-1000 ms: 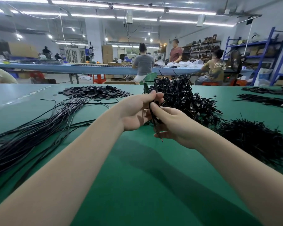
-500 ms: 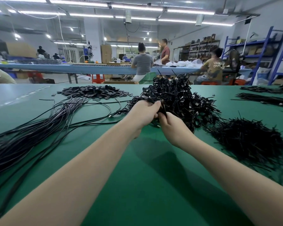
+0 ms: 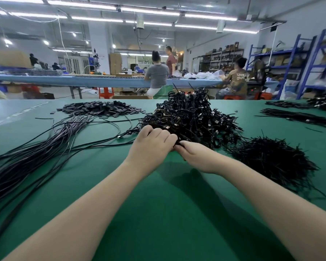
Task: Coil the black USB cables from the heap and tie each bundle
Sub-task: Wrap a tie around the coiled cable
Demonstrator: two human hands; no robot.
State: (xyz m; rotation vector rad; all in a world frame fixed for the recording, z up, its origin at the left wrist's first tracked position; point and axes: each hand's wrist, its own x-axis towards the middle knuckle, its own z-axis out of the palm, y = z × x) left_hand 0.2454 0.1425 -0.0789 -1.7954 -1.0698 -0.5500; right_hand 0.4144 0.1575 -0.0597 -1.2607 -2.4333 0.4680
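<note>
Meeting at the near edge of the tangled, glossy black cable heap [image 3: 188, 117], left hand [image 3: 152, 146] and right hand [image 3: 196, 157] both curl around its strands on the green desk [image 3: 158, 204].

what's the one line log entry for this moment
step: placing coiled bundle | left hand: fingers curled at pile of tied bundles | right hand: alongside, grip unclear | loose cables: left

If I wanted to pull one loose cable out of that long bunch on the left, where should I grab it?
Judging by how they lie, pinch a single strand of the loose cables near its far end, where the ends fan apart on the green table toward the flat black pieces. Come from above; nearer you, the strands are packed tightly.
</note>
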